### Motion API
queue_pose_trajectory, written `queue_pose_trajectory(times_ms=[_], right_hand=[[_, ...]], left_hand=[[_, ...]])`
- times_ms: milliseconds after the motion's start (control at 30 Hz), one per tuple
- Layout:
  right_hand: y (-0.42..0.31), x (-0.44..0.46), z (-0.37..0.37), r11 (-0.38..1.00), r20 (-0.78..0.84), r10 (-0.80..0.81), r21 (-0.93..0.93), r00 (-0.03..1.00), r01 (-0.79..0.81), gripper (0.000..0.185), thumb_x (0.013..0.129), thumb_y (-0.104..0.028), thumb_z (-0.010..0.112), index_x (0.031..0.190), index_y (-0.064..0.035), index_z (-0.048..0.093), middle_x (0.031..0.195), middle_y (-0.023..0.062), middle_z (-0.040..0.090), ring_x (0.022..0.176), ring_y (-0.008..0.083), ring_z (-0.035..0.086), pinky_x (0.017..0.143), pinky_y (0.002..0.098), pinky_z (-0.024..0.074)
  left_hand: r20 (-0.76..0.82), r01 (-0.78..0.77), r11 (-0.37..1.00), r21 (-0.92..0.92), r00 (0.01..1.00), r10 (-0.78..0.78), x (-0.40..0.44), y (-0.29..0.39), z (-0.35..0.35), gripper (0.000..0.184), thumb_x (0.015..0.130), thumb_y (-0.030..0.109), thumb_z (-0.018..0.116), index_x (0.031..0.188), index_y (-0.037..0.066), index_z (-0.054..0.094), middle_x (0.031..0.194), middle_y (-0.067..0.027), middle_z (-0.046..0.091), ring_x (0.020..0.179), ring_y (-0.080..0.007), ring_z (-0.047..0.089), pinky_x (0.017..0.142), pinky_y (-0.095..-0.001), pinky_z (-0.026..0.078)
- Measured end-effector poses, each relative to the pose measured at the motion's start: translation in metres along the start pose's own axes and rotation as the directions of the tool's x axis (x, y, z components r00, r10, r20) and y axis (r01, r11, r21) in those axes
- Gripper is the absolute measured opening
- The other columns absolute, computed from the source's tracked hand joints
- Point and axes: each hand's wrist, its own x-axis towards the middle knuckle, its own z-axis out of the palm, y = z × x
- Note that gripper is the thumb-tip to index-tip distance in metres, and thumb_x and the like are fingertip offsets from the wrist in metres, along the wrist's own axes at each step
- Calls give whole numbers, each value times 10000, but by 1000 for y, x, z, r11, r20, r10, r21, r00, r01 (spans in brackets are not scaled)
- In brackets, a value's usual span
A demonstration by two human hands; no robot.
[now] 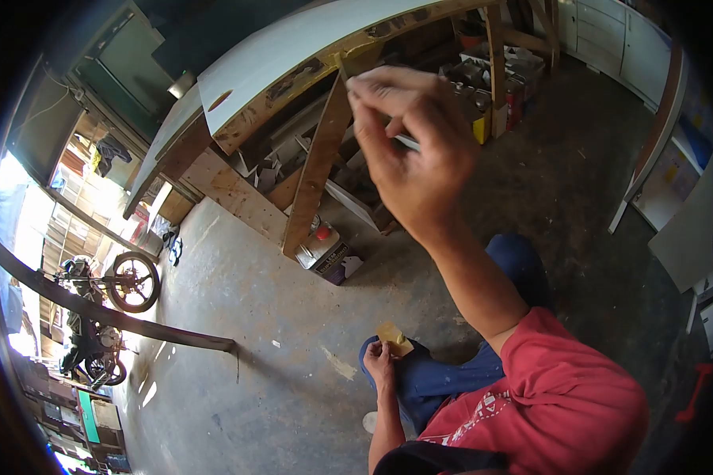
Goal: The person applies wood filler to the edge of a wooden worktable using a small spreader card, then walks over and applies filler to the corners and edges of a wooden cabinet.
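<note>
My right hand (pixel 416 146) is raised in front of the wooden frame of a white-topped table (pixel 293 55), blurred by motion. Its thumb and fingers are pinched together; what they hold, if anything, I cannot make out. A yellow smear (pixel 339 62) shows on the wooden edge behind the fingertips. Down by my knee, my left hand (pixel 380 360) grips a thin tan flat piece (pixel 394 339) with a yellowish lump on it. A metal can with a red cap (pixel 325 252) stands on the floor beside the slanted wooden leg (pixel 318 166).
Boxes and tins (pixel 499 75) crowd the space under the table. A long dark post (pixel 135 317) crosses the left side, with a motorcycle (pixel 95 317) behind it. White cabinets (pixel 610 43) stand at upper right; panels (pixel 693 229) lean at the right edge.
</note>
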Motion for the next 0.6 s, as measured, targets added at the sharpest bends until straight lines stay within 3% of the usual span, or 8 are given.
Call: queue_pose_trajectory(times_ms=[167,267,433,533,600], right_hand=[[1,-6,6,997,-65,-45,62,997,49,243,719,64,758,911,-73,702,924,26,692,808,182,624,681,306,497],[17,-5,11,986,-197,-158,-87,967,144,215,730,42,780,883,-84,696,932,23,683,780,185,609,659,311,484],[10,-20,27,979,-137,-161,-147,977,140,212,728,-8,802,881,-101,687,938,14,671,779,176,592,649,313,475],[-3,-31,23,983,-17,-149,-111,989,146,208,730,-18,806,873,-98,679,960,20,658,774,176,588,636,310,474],[0,-32,17,986,-48,-134,-102,990,129,209,730,-3,803,875,-93,681,958,27,657,772,175,589,629,305,475]], left_hand=[[-1,-1,1000,-19,1000,1,-3,2,0,148,963,86,622,981,-60,606,793,-85,664,560,-112,603,501,-255,540],[-5,-4,999,-46,1000,3,-3,-1,-2,153,965,89,621,980,-62,605,802,-87,664,566,-110,603,505,-255,543],[-17,-13,1000,-11,1000,13,-6,5,0,152,968,87,616,979,-64,606,798,-87,664,563,-111,602,505,-254,542],[-21,-5,1000,-12,1000,5,-6,6,1,152,968,86,615,980,-66,606,797,-87,663,558,-111,600,504,-252,541],[-21,5,1000,-11,1000,-6,-6,5,-1,153,968,85,615,981,-66,606,799,-88,663,557,-111,600,504,-252,540]])
